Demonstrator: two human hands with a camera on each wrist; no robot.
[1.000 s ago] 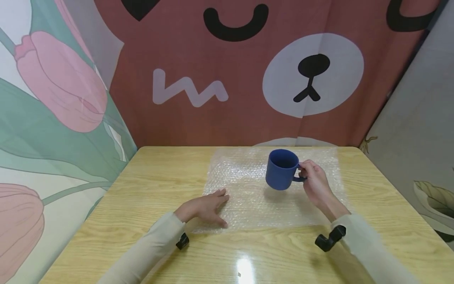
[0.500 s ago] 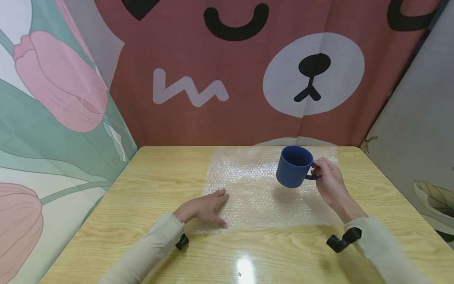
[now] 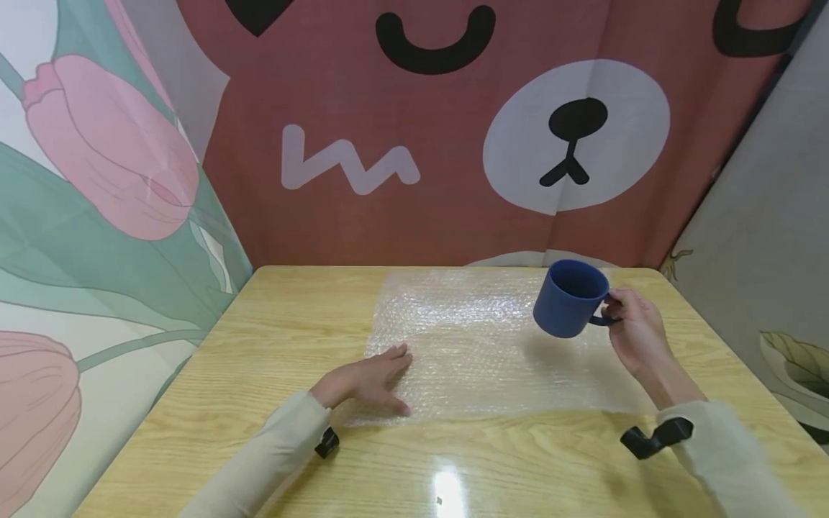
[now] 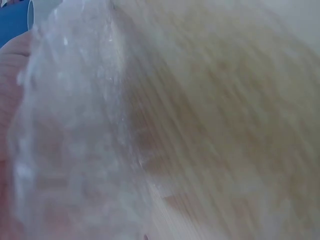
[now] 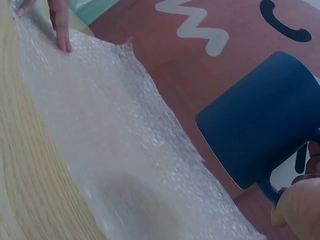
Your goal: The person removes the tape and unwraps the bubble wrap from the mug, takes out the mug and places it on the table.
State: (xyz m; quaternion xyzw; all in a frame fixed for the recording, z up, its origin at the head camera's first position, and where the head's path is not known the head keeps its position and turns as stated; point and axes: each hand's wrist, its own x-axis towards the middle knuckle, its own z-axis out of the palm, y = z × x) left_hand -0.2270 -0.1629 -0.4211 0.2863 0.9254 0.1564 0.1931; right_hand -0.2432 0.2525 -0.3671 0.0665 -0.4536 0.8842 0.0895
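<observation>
A blue mug [image 3: 570, 299] hangs in the air over the right part of a bubble wrap sheet [image 3: 453, 367], slightly tilted, with its shadow beneath. My right hand [image 3: 641, 338] grips it by the handle on its right side. The right wrist view shows the mug [image 5: 262, 117] apart from the wrap. Over at the sheet's left edge, my left hand [image 3: 369, 381] rests with fingers and thumb spread on the plastic. Close up and blurred in the left wrist view, bubble wrap [image 4: 80, 130] covers part of that hand [image 4: 12, 85].
Everything lies on a wooden table [image 3: 278, 324] with light grain. A red-brown cloth [image 3: 363, 230] printed with an animal face hangs behind it. Patterned cloths stand at the left and right sides. Light reflects off the table's front.
My right hand has carried the mug rightward and a little up, across the bubble wrap. The left hand has hardly moved on the sheet's edge.
</observation>
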